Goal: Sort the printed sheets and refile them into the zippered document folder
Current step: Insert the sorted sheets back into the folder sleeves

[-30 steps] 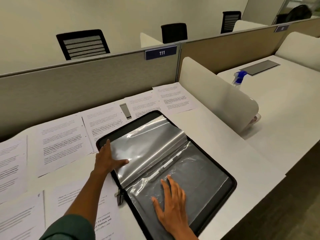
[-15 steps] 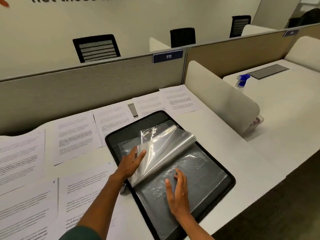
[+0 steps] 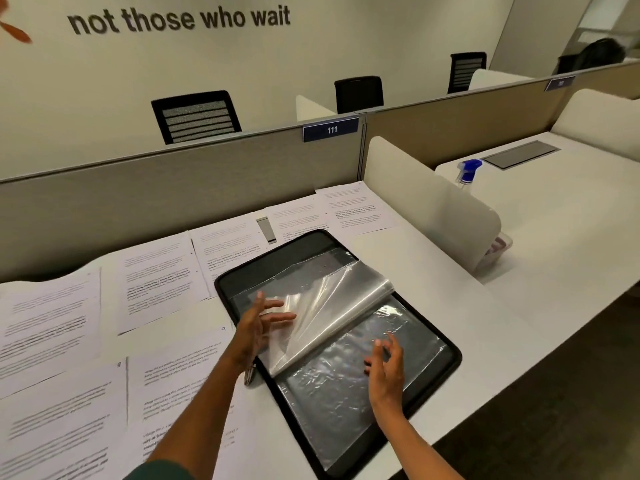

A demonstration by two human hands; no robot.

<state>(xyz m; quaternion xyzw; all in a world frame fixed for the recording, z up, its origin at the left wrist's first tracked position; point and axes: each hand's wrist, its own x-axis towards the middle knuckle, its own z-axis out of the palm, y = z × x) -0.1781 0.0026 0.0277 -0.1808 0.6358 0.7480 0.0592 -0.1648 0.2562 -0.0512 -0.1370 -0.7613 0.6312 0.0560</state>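
A black zippered document folder (image 3: pixel 446 367) lies open on the white desk, its clear plastic sleeves (image 3: pixel 329 313) arched up over the middle. My left hand (image 3: pixel 258 327) is at the folder's left side with fingers spread, touching the underside of the raised sleeves. My right hand (image 3: pixel 386 365) hovers over the lower flat sleeve (image 3: pixel 329 403) with loosely bent fingers and holds nothing. Several printed sheets (image 3: pixel 159 282) lie spread on the desk to the left and behind the folder; one sheet (image 3: pixel 356 209) sits at the back right.
A grey partition (image 3: pixel 173 195) runs behind the desk. A cream divider panel (image 3: pixel 426 206) stands to the right, with a blue-topped spray bottle (image 3: pixel 467 171) beyond it on the neighbouring desk. A small grey strip (image 3: pixel 266 230) lies among the back sheets. The desk's front edge is near right.
My left hand has slid from the folder's left edge under the sleeves and lifted them rightward. My right hand has risen off the lower sleeve. The camera has tilted up.
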